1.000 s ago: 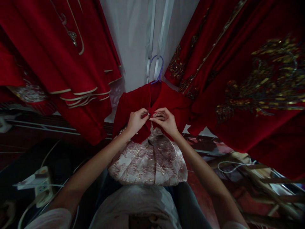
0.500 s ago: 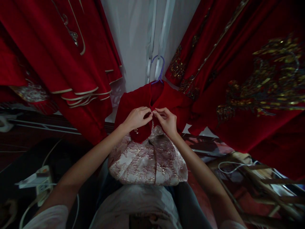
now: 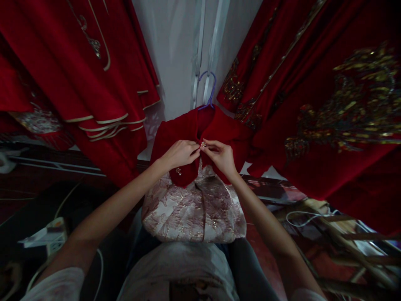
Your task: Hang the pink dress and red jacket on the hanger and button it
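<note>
A red jacket (image 3: 175, 127) on a purple hanger (image 3: 213, 90) lies in front of me, its neckline facing away. Both hands meet at its front opening. My right hand (image 3: 221, 156) pinches a small jewelled button (image 3: 203, 144) between thumb and fingertips. Beside it, my left hand (image 3: 184, 154) is closed at the jacket's front edge, fingertips pressed together on the red cloth. A second jewelled ornament (image 3: 178, 171) shows below the left wrist. The pale pink brocade skirt part (image 3: 191, 209) spreads toward me over my lap.
Red garments with cream trim (image 3: 115, 121) hang at left. Another red garment with gold sequins (image 3: 351, 108) hangs at right. A white power strip (image 3: 56, 238) with cables sits at lower left, and a wooden rack-like frame (image 3: 344, 238) stands at lower right.
The jewelled button now shows more plainly between my right fingertips. My right fingers have shifted slightly, while the left hand stays almost in place at the front edge.
</note>
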`<state>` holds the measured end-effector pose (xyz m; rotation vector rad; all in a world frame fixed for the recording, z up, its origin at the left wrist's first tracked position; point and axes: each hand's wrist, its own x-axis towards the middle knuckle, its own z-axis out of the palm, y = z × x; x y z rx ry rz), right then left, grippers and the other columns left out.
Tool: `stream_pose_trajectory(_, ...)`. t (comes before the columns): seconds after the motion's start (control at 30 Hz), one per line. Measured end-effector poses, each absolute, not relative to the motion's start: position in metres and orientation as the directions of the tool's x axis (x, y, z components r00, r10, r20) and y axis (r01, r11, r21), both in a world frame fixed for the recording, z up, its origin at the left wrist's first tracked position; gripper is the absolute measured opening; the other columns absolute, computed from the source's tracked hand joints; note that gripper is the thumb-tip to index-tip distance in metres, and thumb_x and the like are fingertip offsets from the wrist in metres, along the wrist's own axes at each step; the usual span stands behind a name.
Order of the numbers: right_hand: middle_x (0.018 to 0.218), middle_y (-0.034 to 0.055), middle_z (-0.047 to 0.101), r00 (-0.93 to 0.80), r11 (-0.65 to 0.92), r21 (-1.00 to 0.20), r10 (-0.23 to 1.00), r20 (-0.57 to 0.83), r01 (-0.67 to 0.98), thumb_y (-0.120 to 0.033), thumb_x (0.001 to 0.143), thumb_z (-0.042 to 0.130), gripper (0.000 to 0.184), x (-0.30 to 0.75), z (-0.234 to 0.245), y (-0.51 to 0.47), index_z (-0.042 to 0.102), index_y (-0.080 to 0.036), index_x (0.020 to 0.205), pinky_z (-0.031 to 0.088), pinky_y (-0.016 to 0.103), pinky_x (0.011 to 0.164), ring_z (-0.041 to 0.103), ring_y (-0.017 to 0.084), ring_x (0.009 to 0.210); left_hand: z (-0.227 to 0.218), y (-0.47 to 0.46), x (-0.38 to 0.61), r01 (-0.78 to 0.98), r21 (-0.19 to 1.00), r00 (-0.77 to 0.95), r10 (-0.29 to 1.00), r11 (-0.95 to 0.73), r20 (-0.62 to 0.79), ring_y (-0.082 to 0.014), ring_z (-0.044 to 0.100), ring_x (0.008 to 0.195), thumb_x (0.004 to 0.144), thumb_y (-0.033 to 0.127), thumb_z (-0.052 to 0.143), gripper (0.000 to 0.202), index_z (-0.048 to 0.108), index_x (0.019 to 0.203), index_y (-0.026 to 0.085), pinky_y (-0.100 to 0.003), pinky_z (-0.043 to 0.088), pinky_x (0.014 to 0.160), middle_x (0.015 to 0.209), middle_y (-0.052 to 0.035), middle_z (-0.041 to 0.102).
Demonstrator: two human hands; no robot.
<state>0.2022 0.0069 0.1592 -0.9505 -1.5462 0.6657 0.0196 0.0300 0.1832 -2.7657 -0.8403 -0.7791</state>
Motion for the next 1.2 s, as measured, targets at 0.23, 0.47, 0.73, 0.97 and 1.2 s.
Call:
stream_pose_trajectory(0.23,0.094,0.0049,0.072,-0.051,0.517,-0.848,0.856,0.515,0.116,-0.031,0.071,0.074,0.034,0.204,0.157,0.013,0.070,-0.017,0.102,0.057,0.030,0.078,0.067,0.014,0.078,0.185,0.035,0.025,0.580,-0.056,0.700,0.463,-0.812,0.545,-0.0138,0.057,0.056,0.087,0.023,0.043,0.030,0.067,0.071,0.012,-0.027,0.040,0.055,0.066,-0.0052,0.065)
stream_pose_trajectory(0.47,0.090,0.0045,0.072,0.058,0.489,-0.872,0.871,0.488,-0.002,-0.033,0.068,0.077,0.030,0.200,0.156,0.015,0.069,-0.017,0.092,0.057,0.032,0.081,0.068,0.015,0.081,0.182,0.040,0.027,0.538,0.069,0.645,0.464,-0.840,0.608,-0.0122,0.056,0.062,0.087,0.023,0.045,0.023,0.064,0.080,0.013,-0.025,0.042,0.060,0.070,-0.0033,0.063)
stream_pose_trajectory(0.73,0.088,0.0042,0.072,0.113,0.477,-0.876,0.877,0.467,-0.077,-0.035,0.067,0.078,0.031,0.192,0.150,0.019,0.067,-0.017,0.089,0.058,0.034,0.082,0.069,0.016,0.081,0.195,0.041,0.021,0.554,0.034,0.691,0.482,-0.832,0.539,-0.0120,0.053,0.064,0.087,0.023,0.047,0.016,0.058,0.079,0.014,-0.025,0.040,0.060,0.073,-0.0025,0.058)
stream_pose_trajectory(0.97,0.099,0.0058,0.072,0.076,0.508,-0.860,0.857,0.510,0.046,-0.041,0.071,0.073,0.035,0.192,0.153,0.021,0.069,-0.017,0.097,0.057,0.035,0.085,0.068,0.017,0.084,0.201,0.045,0.019,0.548,-0.079,0.745,0.442,-0.833,0.499,-0.0115,0.055,0.060,0.087,0.025,0.047,0.021,0.062,0.079,0.013,-0.025,0.039,0.057,0.070,-0.0028,0.060)
stream_pose_trajectory(1.2,0.100,0.0066,0.071,-0.014,0.513,-0.852,0.857,0.515,0.105,-0.037,0.076,0.068,0.037,0.198,0.152,0.022,0.068,-0.017,0.107,0.056,0.034,0.084,0.067,0.017,0.086,0.204,0.050,0.023,0.533,-0.175,0.810,0.439,-0.828,0.388,-0.0146,0.059,0.066,0.089,0.024,0.043,0.026,0.064,0.084,0.011,-0.028,0.044,0.063,0.076,-0.0075,0.065)
